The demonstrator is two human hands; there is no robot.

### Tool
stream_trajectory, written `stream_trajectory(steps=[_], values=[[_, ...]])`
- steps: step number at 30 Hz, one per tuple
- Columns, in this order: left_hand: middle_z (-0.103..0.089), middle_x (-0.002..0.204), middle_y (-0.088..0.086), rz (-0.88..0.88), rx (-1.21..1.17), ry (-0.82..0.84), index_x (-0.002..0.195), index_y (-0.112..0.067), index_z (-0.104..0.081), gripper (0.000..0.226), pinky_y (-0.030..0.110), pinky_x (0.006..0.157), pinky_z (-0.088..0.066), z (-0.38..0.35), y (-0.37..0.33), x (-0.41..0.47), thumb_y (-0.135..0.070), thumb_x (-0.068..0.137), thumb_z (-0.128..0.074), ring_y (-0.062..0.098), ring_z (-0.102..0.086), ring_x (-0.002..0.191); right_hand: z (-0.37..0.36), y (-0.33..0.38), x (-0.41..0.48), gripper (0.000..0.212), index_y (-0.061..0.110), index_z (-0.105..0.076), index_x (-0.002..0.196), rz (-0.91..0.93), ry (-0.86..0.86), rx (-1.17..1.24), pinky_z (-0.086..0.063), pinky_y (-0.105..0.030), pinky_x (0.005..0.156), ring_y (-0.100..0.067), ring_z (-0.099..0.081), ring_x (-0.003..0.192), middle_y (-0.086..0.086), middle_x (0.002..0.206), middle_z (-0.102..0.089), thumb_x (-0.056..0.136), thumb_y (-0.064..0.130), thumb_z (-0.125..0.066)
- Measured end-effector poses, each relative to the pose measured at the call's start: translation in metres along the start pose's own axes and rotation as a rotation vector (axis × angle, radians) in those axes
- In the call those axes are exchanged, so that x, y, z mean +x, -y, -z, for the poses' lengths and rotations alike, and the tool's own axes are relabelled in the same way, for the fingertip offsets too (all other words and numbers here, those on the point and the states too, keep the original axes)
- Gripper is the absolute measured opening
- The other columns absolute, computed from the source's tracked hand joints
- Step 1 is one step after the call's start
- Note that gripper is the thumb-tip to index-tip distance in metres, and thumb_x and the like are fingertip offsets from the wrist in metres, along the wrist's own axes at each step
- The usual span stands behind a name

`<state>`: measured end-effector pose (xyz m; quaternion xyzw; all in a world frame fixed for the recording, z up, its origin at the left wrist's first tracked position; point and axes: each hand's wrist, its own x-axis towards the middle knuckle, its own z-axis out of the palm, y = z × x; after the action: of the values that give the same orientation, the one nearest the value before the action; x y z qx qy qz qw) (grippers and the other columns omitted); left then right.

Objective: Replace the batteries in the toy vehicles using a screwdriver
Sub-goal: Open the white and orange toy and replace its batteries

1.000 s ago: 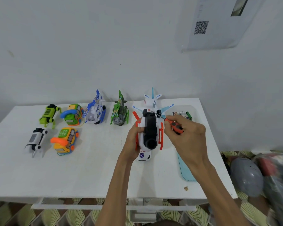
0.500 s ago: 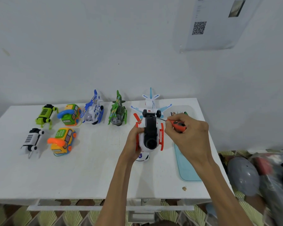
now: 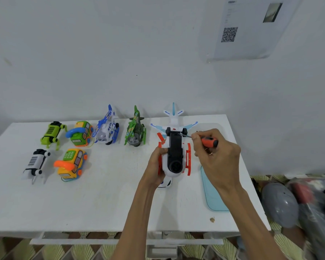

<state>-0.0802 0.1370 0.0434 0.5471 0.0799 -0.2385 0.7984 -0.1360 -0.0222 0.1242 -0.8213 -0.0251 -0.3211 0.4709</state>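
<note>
White table [image 3: 101,203]: is standing against a pale wall and is carrying all the toys.

Paper sheet [image 3: 251,40]: is hanging on the wall at upper right and is showing a QR code.

Light blue tray [image 3: 212,196]: is lying along the table's right edge, partly under the right forearm.

Grey helmet [image 3: 279,205]: is sitting off the table to the right, blurred.

White toy helicopter [image 3: 174,156]: is lying belly-up on the table right of centre, black underside panel facing up and tail pointing to the wall.

Left hand [image 3: 154,169]: is gripping the helicopter's left flank, fingers curled round it.

Right hand [image 3: 219,160]: is pinching the screwdriver between thumb and curled fingers.

Six further toys, well apart from the hands:
- Back row: green robot dog [image 3: 52,133], green bus [image 3: 81,133], blue helicopter [image 3: 106,128], green helicopter [image 3: 135,132].
- Front row: white robot dog [image 3: 35,163], yellow phone car [image 3: 71,164].

Screwdriver [image 3: 209,141]: orange and black handle; its tip is meeting the far end of the black panel.
</note>
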Motion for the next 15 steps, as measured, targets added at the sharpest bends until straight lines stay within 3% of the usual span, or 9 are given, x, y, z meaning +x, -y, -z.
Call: stream_trajectory(steps=[4, 8, 12, 15], values=[[-0.076, 0.084, 0.005, 0.019, 0.005, 0.003, 0.107, -0.011, -0.064, 0.032, 0.035, 0.071, -0.059, 0.001, -0.001, 0.002, -0.023, 0.101, -0.035, 0.019, -0.072, 0.077, 0.000, -0.005, 0.002, 0.024, 0.010, -0.069, 0.099, -0.018, 0.026, 0.013, -0.061, -0.038, 0.060, -0.019, -0.070, 0.065, 0.000, 0.076, -0.069, 0.096, 0.034, -0.066], [-0.074, 0.097, 0.012, 0.050, -0.043, 0.038, 0.111, -0.008, -0.067, 0.037, 0.040, 0.077, -0.058, 0.006, -0.004, 0.001, -0.024, 0.095, -0.038, 0.023, -0.071, 0.083, 0.000, -0.004, 0.010, 0.020, 0.008, -0.068, 0.090, -0.110, 0.025, 0.063, -0.057, -0.042, 0.059, -0.020, -0.066, 0.056, -0.002, 0.066, -0.067, 0.097, 0.027, -0.067], [-0.075, 0.097, 0.014, 0.073, -0.104, 0.164, 0.101, -0.006, -0.075, 0.038, 0.039, 0.077, -0.060, 0.011, -0.007, -0.002, -0.024, 0.080, -0.049, 0.024, -0.073, 0.082, 0.005, -0.002, 0.035, 0.031, 0.005, -0.063, 0.078, -0.184, 0.058, 0.079, -0.057, -0.035, 0.059, -0.014, -0.067, 0.049, -0.001, 0.057, -0.067, 0.099, 0.029, -0.066], [-0.074, 0.099, 0.016, 0.066, -0.074, 0.157, 0.107, -0.004, -0.069, 0.045, 0.039, 0.075, -0.061, 0.015, -0.008, 0.000, -0.028, 0.071, -0.060, 0.026, -0.072, 0.085, 0.003, -0.004, 0.060, 0.041, 0.001, -0.061, 0.078, -0.221, 0.114, 0.065, -0.056, -0.027, 0.058, -0.016, -0.067, 0.048, -0.002, 0.056, -0.067, 0.102, 0.034, -0.059]])
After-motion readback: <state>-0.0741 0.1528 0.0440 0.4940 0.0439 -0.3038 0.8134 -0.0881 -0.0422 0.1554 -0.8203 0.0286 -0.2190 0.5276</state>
